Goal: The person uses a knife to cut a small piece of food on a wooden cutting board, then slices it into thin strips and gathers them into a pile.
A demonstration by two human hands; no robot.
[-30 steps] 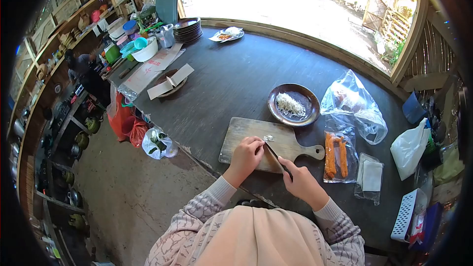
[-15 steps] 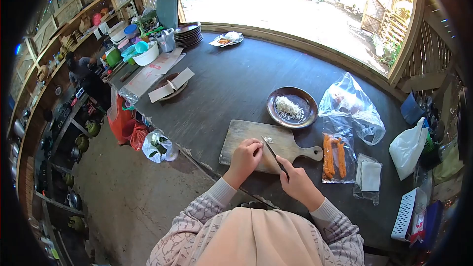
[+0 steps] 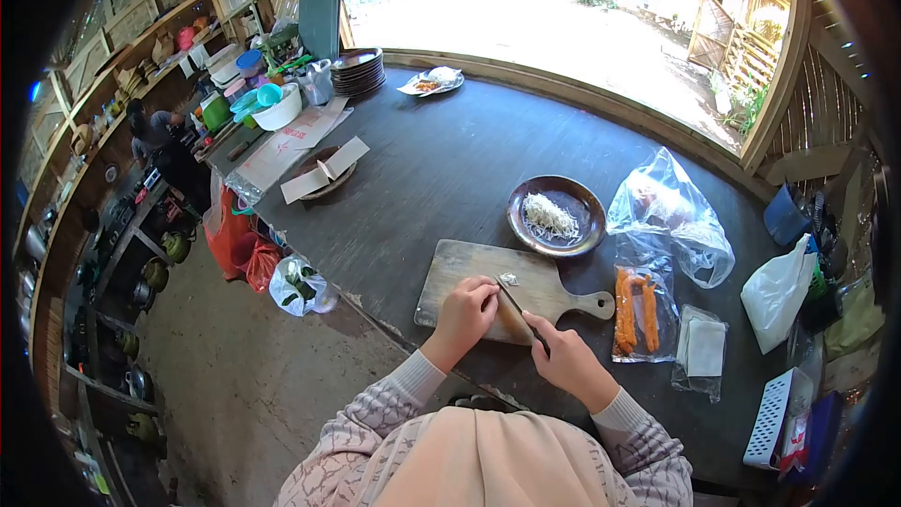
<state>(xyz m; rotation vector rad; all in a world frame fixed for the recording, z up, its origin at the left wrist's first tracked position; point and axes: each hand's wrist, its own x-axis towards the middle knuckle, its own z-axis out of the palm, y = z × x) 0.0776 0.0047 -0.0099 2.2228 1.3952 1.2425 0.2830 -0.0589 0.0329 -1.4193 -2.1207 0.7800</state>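
Observation:
On the wooden cutting board [image 3: 460, 268], my left hand [image 3: 466, 316] is closed, its fingertips pressed down right beside the blade. What they hold, if anything, is hidden. My right hand [image 3: 570, 357] grips a knife [image 3: 516, 300] by its dark handle, the blade slanting up and left toward my left fingertips. A little heap of finely cut white pieces [image 3: 508, 279] lies on the board just past the knife tip. Beyond the board stands a brown plate [image 3: 593, 216] bearing a pile of thin white shreds [image 3: 549, 215].
Right of the board lie a clear bag of orange sticks [image 3: 637, 312], a packet of white squares [image 3: 702, 345] and a clear plastic bag [image 3: 671, 211]. Stacked plates [image 3: 358, 73] and a small dish of food [image 3: 435, 81] stand farther back. Another person [image 3: 164, 145] is at the left.
The view has tilted slightly, so the table things sit a little lower. Both hands stay at the board, with the knife still beside my left fingertips.

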